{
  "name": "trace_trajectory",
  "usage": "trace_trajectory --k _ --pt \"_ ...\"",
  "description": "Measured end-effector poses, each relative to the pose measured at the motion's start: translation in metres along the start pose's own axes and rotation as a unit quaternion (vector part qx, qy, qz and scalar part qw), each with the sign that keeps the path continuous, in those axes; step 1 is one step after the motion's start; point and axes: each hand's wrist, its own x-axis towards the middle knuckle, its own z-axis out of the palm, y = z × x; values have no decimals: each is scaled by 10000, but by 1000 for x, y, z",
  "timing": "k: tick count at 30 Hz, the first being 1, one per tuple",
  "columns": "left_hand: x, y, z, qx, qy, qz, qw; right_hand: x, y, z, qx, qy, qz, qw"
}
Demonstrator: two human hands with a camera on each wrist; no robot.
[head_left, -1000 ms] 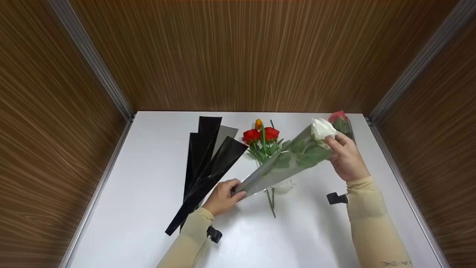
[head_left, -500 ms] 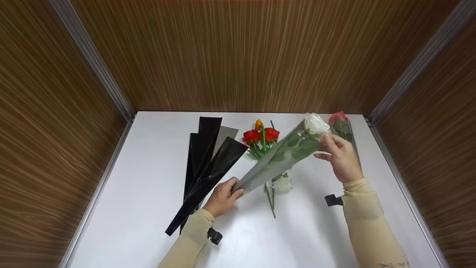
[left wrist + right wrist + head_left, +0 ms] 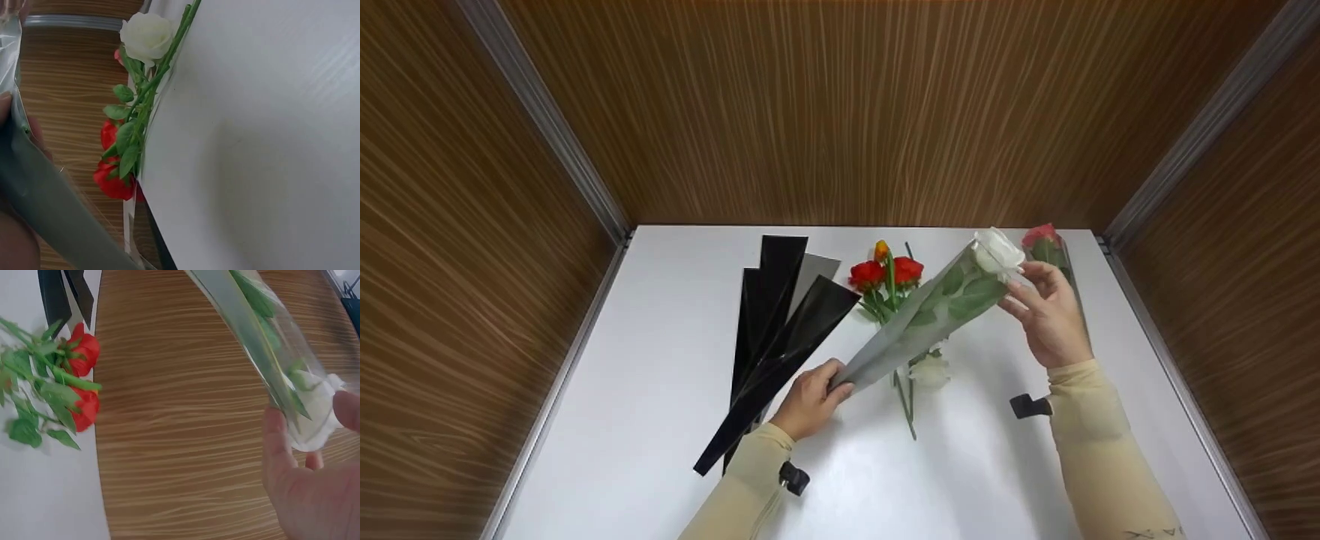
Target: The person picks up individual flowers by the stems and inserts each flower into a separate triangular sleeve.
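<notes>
The left hand (image 3: 808,397) is gripping the narrow lower end of the translucent grey, cone-shaped plastic sleeve (image 3: 904,337), with its fingers clamping on the film. The sleeve is slanting above the white flat surface (image 3: 637,375), its wide mouth pointing to the far right. A white, full-petalled rose (image 3: 997,251) is protruding from the mouth, and its green leaves are showing through the film. The right hand (image 3: 1054,319) is holding the mouth end, with its thumb and fingers curling round opposite sides of the sleeve beside the rose. Behind the sleeve, red green-leaved roses (image 3: 868,274), an orange bud (image 3: 881,250) and a loose white rose (image 3: 930,370) are lying on the surface. Overlapping glossy black tapered sleeves (image 3: 784,360) are lying to the left. A pinkish-red wrapped rose (image 3: 1042,236) is lying near the far right corner.
</notes>
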Motion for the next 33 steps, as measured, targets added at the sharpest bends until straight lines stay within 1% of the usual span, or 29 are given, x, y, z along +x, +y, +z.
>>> trace_trajectory --k 2,3,4,5,8,10,11,16,19,21,24,29,33 --pt "2 4 1 -135 9 -34 9999 -1 4 1 439 100 193 9988" --pt "3 6 2 -217 -1 -71 9997 -3 7 1 629 105 314 9975" --pt "4 8 3 -307 -18 -104 9995 -4 11 2 721 26 441 9964" --pt "6 9 4 -399 -27 -132 9991 -6 15 4 761 -100 581 9954" --pt "11 14 8 -602 21 -124 9981 -13 33 12 612 -474 885 9931" --pt "14 18 12 -741 41 -96 9972 -18 45 21 470 -687 969 9918" --pt "16 20 14 -800 66 -72 9968 -20 52 26 449 -733 987 9914" --pt "25 29 25 -1152 158 -72 9932 -33 78 50 413 -811 913 9917" --pt "30 33 31 -1227 262 -101 9920 -37 86 60 256 -647 831 9941" --pt "31 35 34 -1217 269 -181 9920 -37 88 63 133 -462 726 9962" --pt "32 37 36 -1215 161 -376 9917 -37 87 65 -90 -227 509 9984" --pt "35 40 36 -1303 -70 -633 9894 -37 84 65 -398 -251 320 9984" --pt "39 42 38 -1504 -90 -670 9863 -36 80 68 -503 -292 165 9982"
